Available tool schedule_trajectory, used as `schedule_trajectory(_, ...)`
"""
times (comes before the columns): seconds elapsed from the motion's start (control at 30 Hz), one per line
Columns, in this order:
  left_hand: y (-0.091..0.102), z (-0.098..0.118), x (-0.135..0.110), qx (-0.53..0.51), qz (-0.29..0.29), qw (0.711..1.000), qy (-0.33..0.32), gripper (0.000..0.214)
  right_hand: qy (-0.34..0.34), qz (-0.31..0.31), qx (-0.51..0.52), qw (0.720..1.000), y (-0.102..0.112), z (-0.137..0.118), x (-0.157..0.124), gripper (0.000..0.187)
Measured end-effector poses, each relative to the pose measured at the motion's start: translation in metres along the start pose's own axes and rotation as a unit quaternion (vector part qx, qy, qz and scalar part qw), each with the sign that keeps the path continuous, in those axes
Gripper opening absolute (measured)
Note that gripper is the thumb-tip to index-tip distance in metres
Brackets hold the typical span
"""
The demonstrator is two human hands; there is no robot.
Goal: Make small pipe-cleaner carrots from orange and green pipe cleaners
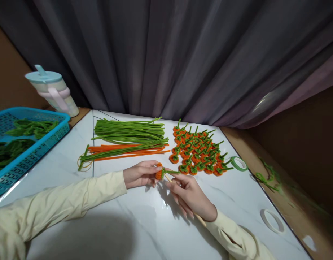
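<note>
Between the fingers of my left hand [144, 174] is a small orange pipe-cleaner pumpkin [159, 172], its green stem pointing right. My right hand [188, 191] grips a thin wooden stick [201, 219], whose upper end reaches the green top of the pumpkin; whether it touches cannot be made out. Behind my right hand lies a cluster of finished orange pumpkins [196, 150] with green stems. Farther back on the left are a bundle of green pipe cleaners [128, 130] and several orange pipe cleaners [134, 153], with green ones lying across them.
A blue basket [54, 131] with green pieces stands at the left, near a tumbler [55, 90]. Green tape [239, 163] and a white tape roll [272, 221] lie along the right side of the white table [144, 231]. A grey curtain [155, 54] hangs behind.
</note>
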State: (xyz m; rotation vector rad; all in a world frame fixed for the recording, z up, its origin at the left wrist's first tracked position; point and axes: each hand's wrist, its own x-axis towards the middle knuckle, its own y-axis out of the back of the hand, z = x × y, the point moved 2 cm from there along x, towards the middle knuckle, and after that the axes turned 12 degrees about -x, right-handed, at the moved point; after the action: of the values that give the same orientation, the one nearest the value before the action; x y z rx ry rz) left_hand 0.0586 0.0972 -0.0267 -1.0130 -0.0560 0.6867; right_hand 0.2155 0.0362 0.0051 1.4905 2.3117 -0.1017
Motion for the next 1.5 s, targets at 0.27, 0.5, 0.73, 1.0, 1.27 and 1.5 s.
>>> schedule_trajectory(0.27, 0.003, 0.000, 0.000, 0.013, 0.005, 1.000, 0.004, 0.027, 0.097, 0.045, -0.192, 0.976, -0.001, 0.004, -0.003, 0.032)
schedule_trajectory(0.5, 0.001, 0.000, -0.001, 0.001, -0.017, 1.000, 0.022, 0.031, 0.155, 0.122, -0.249, 0.948, -0.005, 0.007, -0.003, 0.028)
schedule_trajectory(0.73, 0.004, -0.001, 0.000, 0.006, 0.000, 0.999, 0.031, 0.021, 0.188, 0.152, -0.274, 0.931, -0.010, 0.022, 0.000, 0.025)
schedule_trajectory(1.0, 0.004, -0.001, 0.001, 0.035, 0.012, 0.999, 0.022, 0.023, 0.139, 0.122, -0.199, 0.962, -0.010, 0.027, 0.001, 0.031)
schedule_trajectory(1.27, -0.003, -0.001, -0.002, 0.123, 0.095, 0.983, -0.099, 0.038, 0.017, 0.080, 0.058, 0.995, -0.011, 0.026, 0.006, 0.058)
schedule_trajectory(1.5, 0.000, -0.009, -0.003, 0.240, 0.112, 0.947, -0.181, 0.049, 0.020, 0.083, 0.080, 0.993, -0.011, 0.025, 0.006, 0.068)
